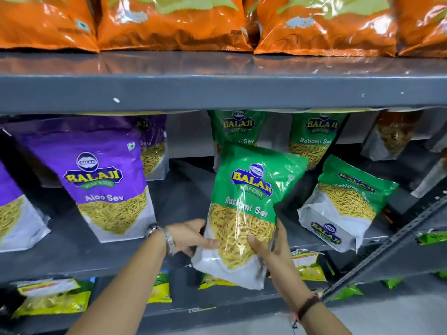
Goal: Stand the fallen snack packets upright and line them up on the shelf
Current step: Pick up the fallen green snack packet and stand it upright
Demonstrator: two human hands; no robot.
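Both hands hold a green Ratlami Sev packet (244, 209) by its lower part, in front of the middle shelf (72, 257). It leans slightly right, its bottom below the shelf's front edge. My left hand (193, 235) grips its left side, my right hand (271, 243) its right side. Another green packet (343, 204) lies tilted back on the shelf to the right. Two green packets (238, 129) (314, 136) stand upright at the back. A purple Aloo Sev packet (101, 180) stands at the left, with another purple packet (152, 146) behind it.
Orange bags (174, 22) fill the top shelf. A purple packet (14, 213) is cut off at the left edge. A brown and clear packet (391, 134) stands at the back right. Yellow-green packets (50, 298) lie on the lower shelf. A slotted metal upright (387, 243) runs diagonally at the right.
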